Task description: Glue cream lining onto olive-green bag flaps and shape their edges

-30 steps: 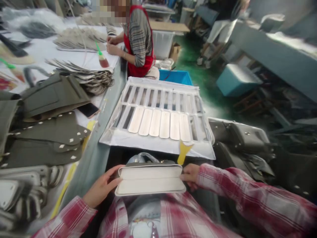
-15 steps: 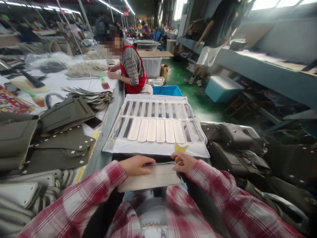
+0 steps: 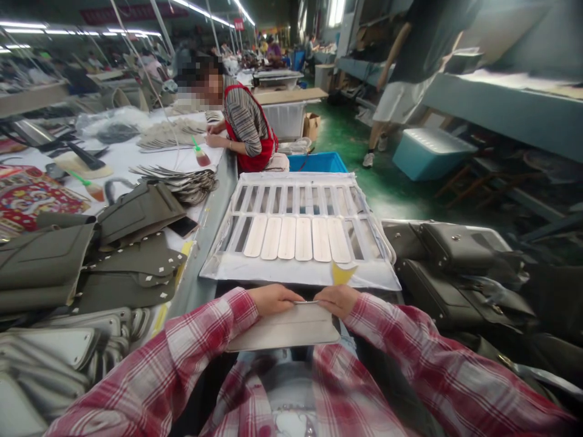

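Over my lap lies a long cream panel (image 3: 289,329) with rounded corners and a thin line along it. My left hand (image 3: 274,300) grips its far edge, fingers together and thumb stretched along the rim. Close beside it, my right hand (image 3: 337,300) is closed on the same edge near the right end; its fingertips are partly hidden. Just beyond both hands stands a white slotted rack (image 3: 255,271), with several narrow cream strips (image 3: 303,240) side by side on its nearer row. A yellow piece (image 3: 342,274) sits at the rack's front edge.
Olive bag parts (image 3: 132,267) and stacked pale panels (image 3: 59,346) cover the left table. Finished-looking dark bags (image 3: 449,255) pile up at right. A co-worker in a red apron (image 3: 257,130) leans on the table ahead, near a blue bin (image 3: 319,162). Another person stands farther right.
My hands have come closer together along the panel's far edge, the left one sliding right. The view has turned slightly left. The person at the back right has shifted stance.
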The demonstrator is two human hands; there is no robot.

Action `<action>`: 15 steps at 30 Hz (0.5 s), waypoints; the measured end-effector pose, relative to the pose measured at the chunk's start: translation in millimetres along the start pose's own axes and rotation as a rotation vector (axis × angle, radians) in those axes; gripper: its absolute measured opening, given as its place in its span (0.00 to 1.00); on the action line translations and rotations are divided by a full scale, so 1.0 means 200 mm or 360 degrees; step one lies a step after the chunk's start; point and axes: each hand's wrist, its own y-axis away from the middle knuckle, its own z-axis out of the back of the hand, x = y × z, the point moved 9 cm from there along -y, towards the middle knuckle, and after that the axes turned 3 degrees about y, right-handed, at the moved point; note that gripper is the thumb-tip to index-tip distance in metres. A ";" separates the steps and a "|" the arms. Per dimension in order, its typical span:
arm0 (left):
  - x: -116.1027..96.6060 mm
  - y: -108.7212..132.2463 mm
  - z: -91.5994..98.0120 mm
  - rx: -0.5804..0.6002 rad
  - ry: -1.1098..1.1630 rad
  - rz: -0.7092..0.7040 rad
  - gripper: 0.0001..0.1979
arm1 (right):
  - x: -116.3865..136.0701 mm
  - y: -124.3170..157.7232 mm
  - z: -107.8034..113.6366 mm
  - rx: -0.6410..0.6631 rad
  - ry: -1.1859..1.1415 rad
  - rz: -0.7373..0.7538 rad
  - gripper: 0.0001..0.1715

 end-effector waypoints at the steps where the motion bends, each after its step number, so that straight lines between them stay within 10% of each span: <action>1: 0.00 0.00 0.00 -0.0006 -0.0028 -0.0010 0.21 | 0.00 0.00 -0.01 0.0010 0.0025 0.0004 0.25; 15: 0.00 -0.02 -0.04 -0.0045 -0.0136 -0.0001 0.20 | -0.02 -0.01 -0.05 0.0103 0.0074 -0.0005 0.21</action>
